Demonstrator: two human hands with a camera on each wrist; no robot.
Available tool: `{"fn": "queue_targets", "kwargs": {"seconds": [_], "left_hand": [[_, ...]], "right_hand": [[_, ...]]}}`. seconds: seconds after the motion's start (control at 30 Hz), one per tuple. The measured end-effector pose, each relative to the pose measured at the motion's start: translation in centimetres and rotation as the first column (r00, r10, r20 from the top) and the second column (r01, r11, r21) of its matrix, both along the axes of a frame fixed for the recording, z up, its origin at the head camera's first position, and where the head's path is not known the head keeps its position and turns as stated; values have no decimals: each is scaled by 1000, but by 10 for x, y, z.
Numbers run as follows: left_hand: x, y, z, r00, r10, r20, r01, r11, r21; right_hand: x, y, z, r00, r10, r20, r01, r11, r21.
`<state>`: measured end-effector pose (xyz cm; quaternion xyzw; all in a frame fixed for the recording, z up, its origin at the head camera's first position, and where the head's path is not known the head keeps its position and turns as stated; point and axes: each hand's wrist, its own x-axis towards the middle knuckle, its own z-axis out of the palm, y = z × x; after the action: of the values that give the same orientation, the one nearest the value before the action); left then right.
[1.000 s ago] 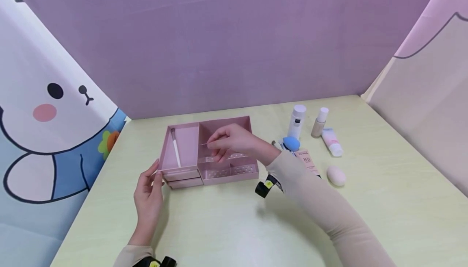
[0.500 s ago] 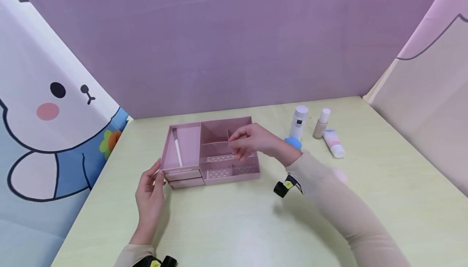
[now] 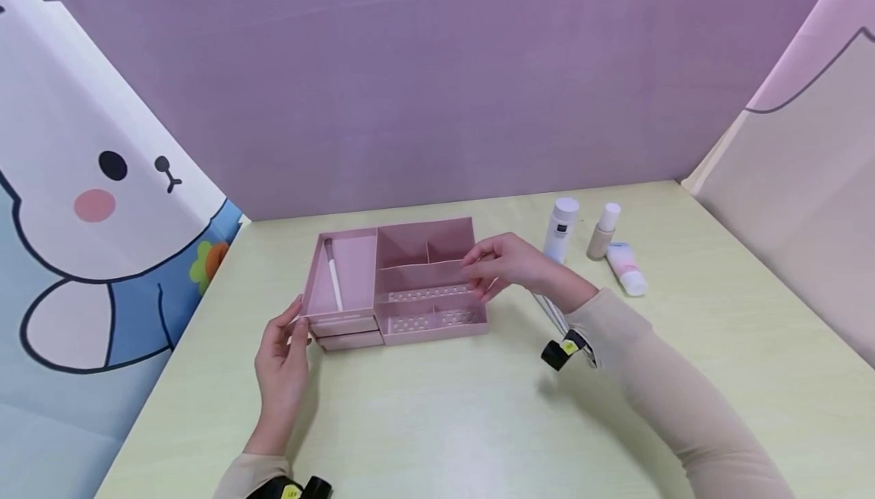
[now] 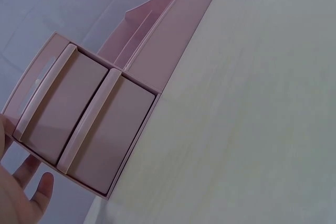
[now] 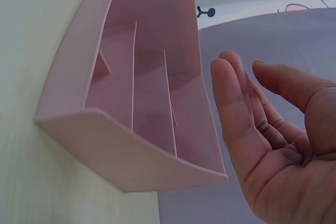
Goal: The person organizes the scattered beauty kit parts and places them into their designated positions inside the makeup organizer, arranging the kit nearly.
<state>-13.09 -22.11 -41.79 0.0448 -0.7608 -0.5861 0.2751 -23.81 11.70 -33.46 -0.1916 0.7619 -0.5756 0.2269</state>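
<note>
"How's the left hand (image 3: 282, 370) doing?"
"It points away from the body, thumb and fingers apart and a bit bent."
"And the right hand (image 3: 504, 265)?"
"Up in the air, fingers loosely bent, thumb apart. The right arm (image 3: 673, 377) stretches in at a slant."

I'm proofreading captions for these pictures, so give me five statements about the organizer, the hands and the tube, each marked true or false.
1. A brush lies in the left tray of the pink organizer. True.
2. The right hand holds a bottle. False: it holds nothing.
3. The left hand touches the pink organizer. True.
4. The tube stands upright. False: it lies on the table.
5. Both drawers are closed. True.
</note>
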Motion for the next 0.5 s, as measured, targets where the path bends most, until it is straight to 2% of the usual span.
{"fn": "queue_targets", "kwargs": {"seconds": [0.27, 0.5], "left_hand": [[1, 0, -1, 1000, 8, -8, -8, 1000, -6], [1, 0, -3, 1000, 11, -14, -11, 1000, -6]], "right_hand": [[-3, 18, -9, 1000, -18, 9, 18, 1000, 16], [-7, 32, -19, 996, -72, 59, 70, 997, 34]]}}
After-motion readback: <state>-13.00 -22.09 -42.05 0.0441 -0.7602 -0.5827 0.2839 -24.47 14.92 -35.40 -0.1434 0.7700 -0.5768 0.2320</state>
